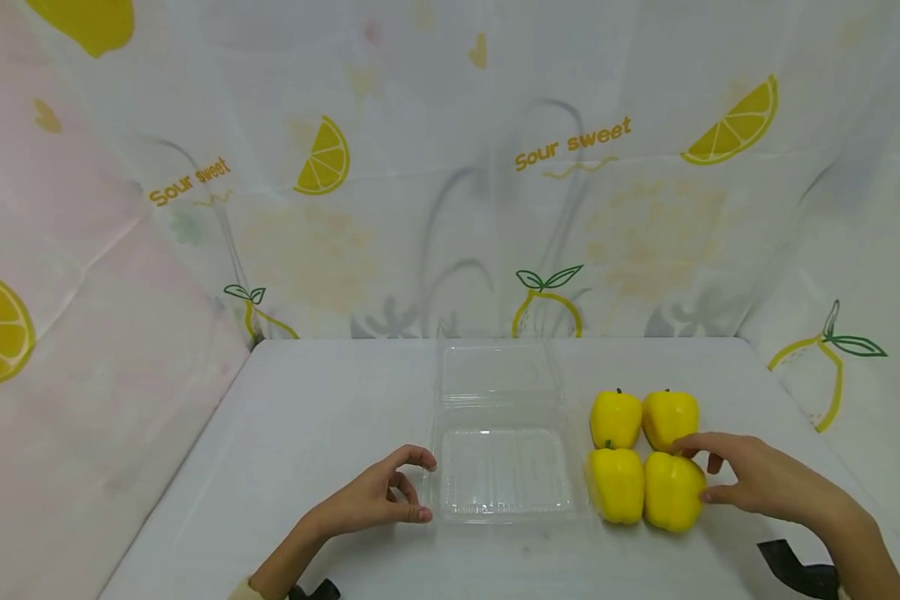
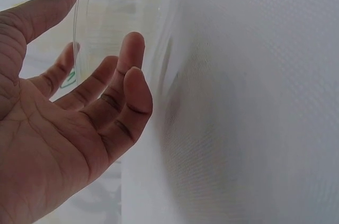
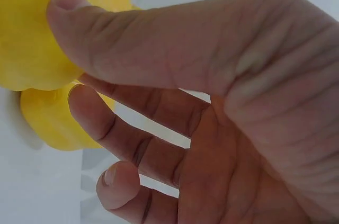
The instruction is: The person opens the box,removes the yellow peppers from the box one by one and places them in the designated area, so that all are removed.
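Several yellow bell peppers stand in two rows on the right of the table, with a front right pepper [image 1: 673, 493] closest to my right hand [image 1: 765, 479]. Its thumb [image 3: 79, 30] lies at that pepper's right side; the forefinger reaches over its back edge, near the back right pepper [image 1: 671, 418]. The other fingers bend loosely around nothing. Left of the peppers lies a clear plastic clamshell box [image 1: 502, 518], its lid folded back. My left hand [image 1: 378, 496] is beside the box's left rim, thumb and forefinger tips right at the edge, fingers loosely curved.
Two more peppers, a back left one [image 1: 615, 419] and a front left one [image 1: 618, 487], stand close to the box's right side. The white table [image 1: 322, 392] meets a lemon-printed curtain [image 1: 420, 208] at the back and sides.
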Demonstrator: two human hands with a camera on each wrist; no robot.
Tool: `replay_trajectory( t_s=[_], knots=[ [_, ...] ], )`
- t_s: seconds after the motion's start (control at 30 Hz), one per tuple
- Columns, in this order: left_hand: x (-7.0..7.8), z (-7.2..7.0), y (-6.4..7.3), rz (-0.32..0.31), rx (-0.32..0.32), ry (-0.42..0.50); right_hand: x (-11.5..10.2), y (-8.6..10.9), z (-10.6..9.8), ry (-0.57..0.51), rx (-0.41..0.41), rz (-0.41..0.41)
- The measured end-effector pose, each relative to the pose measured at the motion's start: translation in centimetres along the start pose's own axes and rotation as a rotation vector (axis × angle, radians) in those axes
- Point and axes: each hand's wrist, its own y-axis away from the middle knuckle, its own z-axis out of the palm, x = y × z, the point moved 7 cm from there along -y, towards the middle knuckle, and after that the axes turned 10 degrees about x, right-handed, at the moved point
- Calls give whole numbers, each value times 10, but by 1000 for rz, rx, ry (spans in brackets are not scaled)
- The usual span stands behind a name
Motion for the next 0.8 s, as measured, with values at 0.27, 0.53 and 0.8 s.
replay_trajectory(
  t_s=[0.27,0.53,0.8],
  knots=[
    [2,-1,-1,7,-2,-3,-13,-15,-10,59,109,37],
    [4,-3,-2,19,4,-1,-32,-31,-17,79,237,-9],
    [5,-5,-1,21,15,-4,-34,-37,-12,59,229,3]
  ],
)
